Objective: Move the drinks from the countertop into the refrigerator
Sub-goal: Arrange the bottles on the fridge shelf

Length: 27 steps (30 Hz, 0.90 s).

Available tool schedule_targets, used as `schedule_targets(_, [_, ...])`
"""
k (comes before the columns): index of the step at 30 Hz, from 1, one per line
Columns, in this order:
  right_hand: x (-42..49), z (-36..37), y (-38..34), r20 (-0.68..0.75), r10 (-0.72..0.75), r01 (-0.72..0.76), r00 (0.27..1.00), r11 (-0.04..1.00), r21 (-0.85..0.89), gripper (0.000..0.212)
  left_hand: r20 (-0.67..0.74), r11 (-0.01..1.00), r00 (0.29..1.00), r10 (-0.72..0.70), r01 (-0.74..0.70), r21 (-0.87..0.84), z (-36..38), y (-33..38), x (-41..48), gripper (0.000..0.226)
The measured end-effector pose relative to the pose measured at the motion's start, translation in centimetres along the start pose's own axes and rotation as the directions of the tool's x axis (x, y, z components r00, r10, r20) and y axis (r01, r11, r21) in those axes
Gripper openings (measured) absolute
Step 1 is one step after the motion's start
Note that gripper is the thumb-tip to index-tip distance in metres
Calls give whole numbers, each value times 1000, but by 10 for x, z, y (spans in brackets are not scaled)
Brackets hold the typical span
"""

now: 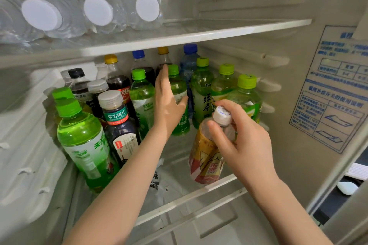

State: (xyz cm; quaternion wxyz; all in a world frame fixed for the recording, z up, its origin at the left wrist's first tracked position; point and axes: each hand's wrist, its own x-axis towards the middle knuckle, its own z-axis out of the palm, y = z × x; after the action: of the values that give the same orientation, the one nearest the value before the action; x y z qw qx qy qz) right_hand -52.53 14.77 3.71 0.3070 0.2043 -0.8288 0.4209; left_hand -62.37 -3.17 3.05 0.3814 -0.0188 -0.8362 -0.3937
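I look into an open refrigerator. My right hand (241,135) grips the neck of an orange-and-red labelled bottle with a white cap (206,157), which stands tilted on the middle glass shelf (199,193) near its front edge. My left hand (168,101) reaches further in, its fingers straight and flat against a green tea bottle (179,95) in the middle of the shelf, the thumb on the bottle's front. Around it stand several green-capped bottles, dark cola bottles and a blue water bottle (188,63).
Clear water bottles with white caps (97,11) lie on their sides on the upper shelf (199,36). A dark tea bottle (119,125) and a large green bottle (85,141) stand at front left. A blue instruction sticker (334,89) covers the right wall. A drawer (199,225) sits below.
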Motion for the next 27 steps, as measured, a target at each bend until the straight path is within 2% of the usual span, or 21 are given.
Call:
schedule_targets(4, [0,0,2,2,-7,7,1000,1000,4,38,21,988,991,-133,134,-79,6,-10,-6,90])
schedule_targets(22, [0,-1,2,-6,-27,27,1000,999,21,37,79,983,988,-134,143,-116,2,-17,-3,85])
schedule_targets(27, [2,-1,4,11,-42,42,999,999,15,36,105,977,983,-151,164,-136,-3,-11,-6,96])
